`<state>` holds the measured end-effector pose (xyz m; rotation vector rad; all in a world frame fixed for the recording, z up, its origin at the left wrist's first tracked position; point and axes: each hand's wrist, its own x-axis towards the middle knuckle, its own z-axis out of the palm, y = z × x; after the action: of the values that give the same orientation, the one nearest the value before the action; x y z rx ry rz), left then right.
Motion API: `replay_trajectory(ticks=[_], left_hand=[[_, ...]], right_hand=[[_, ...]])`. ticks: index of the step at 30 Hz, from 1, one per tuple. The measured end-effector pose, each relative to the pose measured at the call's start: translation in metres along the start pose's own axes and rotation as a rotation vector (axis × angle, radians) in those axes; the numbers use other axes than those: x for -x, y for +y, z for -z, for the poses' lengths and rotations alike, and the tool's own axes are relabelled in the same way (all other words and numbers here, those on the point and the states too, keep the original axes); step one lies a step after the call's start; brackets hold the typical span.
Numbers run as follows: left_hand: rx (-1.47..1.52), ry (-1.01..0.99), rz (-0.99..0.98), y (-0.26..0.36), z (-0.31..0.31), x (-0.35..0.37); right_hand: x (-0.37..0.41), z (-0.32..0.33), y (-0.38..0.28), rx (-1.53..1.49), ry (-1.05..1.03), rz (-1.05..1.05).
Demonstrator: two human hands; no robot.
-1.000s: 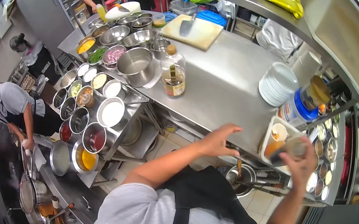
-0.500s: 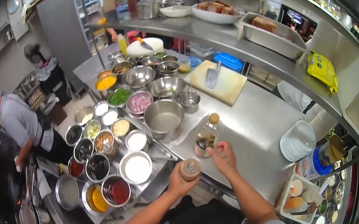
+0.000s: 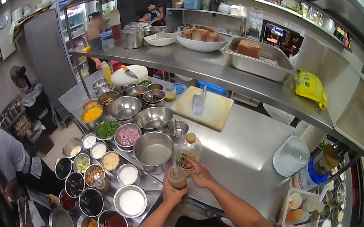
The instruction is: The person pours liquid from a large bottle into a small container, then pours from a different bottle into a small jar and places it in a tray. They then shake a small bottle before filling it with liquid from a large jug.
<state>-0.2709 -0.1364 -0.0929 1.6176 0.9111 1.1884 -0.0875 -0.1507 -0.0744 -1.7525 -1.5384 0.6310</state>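
My left hand (image 3: 174,192) is wrapped around a small clear squeeze bottle (image 3: 177,178) with brown contents, its nozzle pointing up. Close beside it, my right hand (image 3: 202,176) has its fingers bent together; whatever they may hold is too small to make out. Just behind my right fingers stands a clear bottle (image 3: 191,148) with a gold cap and a label, upright on the steel counter (image 3: 238,156). A large steel bowl (image 3: 154,151) sits to the left of that bottle.
Several steel containers of sauces, white powder (image 3: 130,200) and chopped red onion (image 3: 127,136) crowd the left. A cutting board (image 3: 209,114) bears a cleaver (image 3: 198,104). Stacked white plates (image 3: 291,156) stand at right, under an overhead shelf (image 3: 165,58). A co-worker (image 3: 10,152) stands far left.
The view has shifted, so the counter sits further left. My hands have come closer together, and the squeeze bottle is now held more upright near the gold-capped bottle.
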Motion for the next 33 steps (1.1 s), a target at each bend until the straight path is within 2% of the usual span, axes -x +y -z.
replay_trajectory(ticks=[2,4,6,10,12,13,15,18,20,24,26,29,33], left_hand=[[0.017,-0.029,-0.050,-0.010,-0.002,-0.011],[0.267,-0.278,0.018,-0.008,-0.004,-0.024],[0.292,-0.295,0.023,-0.009,-0.012,-0.027],[0.364,-0.345,0.059,-0.018,-0.023,-0.023],[0.366,-0.350,0.077,-0.014,-0.028,-0.017],[0.378,-0.363,0.096,-0.013,-0.030,-0.014],[0.333,-0.379,0.092,-0.003,-0.036,-0.003],[0.268,-0.376,0.089,0.013,-0.049,0.024],[0.295,-0.339,0.114,0.032,-0.061,0.039],[0.329,-0.380,0.094,0.002,-0.097,0.053],[0.347,-0.395,0.083,-0.006,-0.118,0.056],[0.369,-0.420,0.069,-0.016,-0.148,0.061],[0.309,-0.440,0.035,-0.025,-0.171,0.069]], right_hand=[[-0.015,0.002,0.020,-0.066,-0.070,0.004],[-0.027,-0.001,0.038,-0.133,-0.148,0.007],[-0.036,-0.001,0.042,-0.367,-0.175,-0.009],[-0.041,0.007,0.035,-0.440,-0.187,-0.062],[-0.038,0.014,0.033,-0.232,-0.132,-0.143],[-0.030,0.017,0.034,-0.242,-0.133,-0.138],[0.000,0.037,0.026,0.175,0.160,-0.108],[0.052,0.078,0.026,0.053,0.206,-0.104],[0.090,0.109,0.032,0.124,0.269,-0.097],[0.167,0.165,0.074,0.238,0.397,-0.206],[0.202,0.187,0.086,0.227,0.444,-0.359],[0.235,0.204,0.103,0.193,0.537,-0.457],[0.257,0.207,0.118,0.110,0.563,-0.431]])
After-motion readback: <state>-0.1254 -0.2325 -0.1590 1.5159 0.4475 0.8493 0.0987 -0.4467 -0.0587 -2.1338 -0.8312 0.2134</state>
